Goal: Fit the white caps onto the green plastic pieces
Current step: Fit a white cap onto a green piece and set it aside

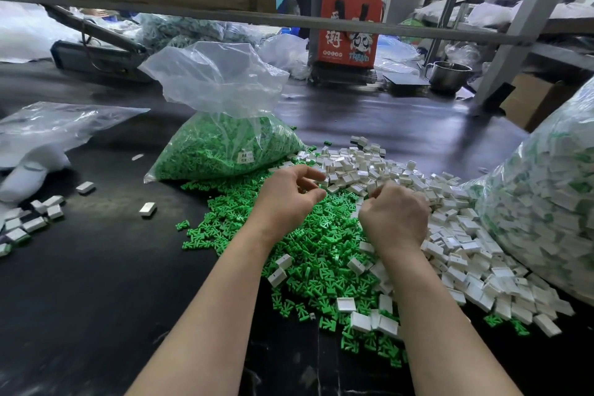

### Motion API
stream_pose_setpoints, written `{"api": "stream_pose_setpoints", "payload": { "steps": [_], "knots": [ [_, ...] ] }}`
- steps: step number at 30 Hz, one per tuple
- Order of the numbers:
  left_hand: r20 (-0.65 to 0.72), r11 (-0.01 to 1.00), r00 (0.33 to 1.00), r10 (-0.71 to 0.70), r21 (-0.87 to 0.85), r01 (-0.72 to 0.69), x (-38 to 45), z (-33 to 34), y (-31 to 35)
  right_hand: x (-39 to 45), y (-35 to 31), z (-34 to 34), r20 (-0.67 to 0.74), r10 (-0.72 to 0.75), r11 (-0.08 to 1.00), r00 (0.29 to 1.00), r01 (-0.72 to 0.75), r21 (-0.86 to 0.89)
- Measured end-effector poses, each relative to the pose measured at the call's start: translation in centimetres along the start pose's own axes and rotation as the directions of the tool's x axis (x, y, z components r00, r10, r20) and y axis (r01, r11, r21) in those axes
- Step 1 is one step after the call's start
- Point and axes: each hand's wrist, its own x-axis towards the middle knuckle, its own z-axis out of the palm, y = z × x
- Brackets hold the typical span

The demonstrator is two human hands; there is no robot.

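The red box point(348, 22) reads "TREND"; the green-piece bag's label point(246, 156) is too small to read.

Bright green plastic pieces point(308, 244) everywhere, plain white caps point(379, 170) piled next to them, all on a glossy black desk point(96, 283). Clear bag point(221, 125) stuffed with green. Red box point(348, 22) in back has a cartoon print.
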Motion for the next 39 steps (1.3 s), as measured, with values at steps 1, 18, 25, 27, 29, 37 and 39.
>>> {"api": "stream_pose_setpoints", "payload": {
  "steps": [1,18,25,27,29,37,39],
  "knots": [
    [0.019,1.000,1.000,0.023,-0.002,-0.023,0.0,0.1,0.1,0.0,-0.2,0.0,0.015,-0.004,0.990,1.000,0.001,0.144],
    [0.047,0.889,0.995,-0.091,-0.447,0.102,0.0,0.3,-0.5,-0.2,-2.2,-0.6,0.337,-0.085,0.521,0.938,-0.246,0.818],
    [0.054,0.797,0.994,-0.094,-0.595,0.108,0.1,-0.1,-0.5,-0.4,-2.2,-0.7,0.449,-0.284,0.942,0.847,0.159,0.296],
    [0.080,0.766,0.992,-0.095,-0.631,0.124,0.0,-0.2,-0.5,-0.5,-2.5,-0.7,0.435,-0.290,0.948,0.853,0.191,0.256],
    [0.094,0.741,0.990,-0.102,-0.657,0.139,0.0,-0.3,-0.7,-0.5,-2.6,-0.6,0.433,-0.297,0.950,0.851,0.215,0.228],
    [0.001,0.821,0.998,-0.061,-0.568,0.051,0.2,-0.1,-0.7,-0.5,-2.6,-0.3,0.451,-0.310,0.949,0.837,0.241,0.204],
    [-0.017,0.827,0.998,-0.057,-0.561,0.038,0.1,0.0,-0.8,-0.5,-2.5,-0.3,0.433,-0.308,0.948,0.847,0.236,0.213]
  ]
}}
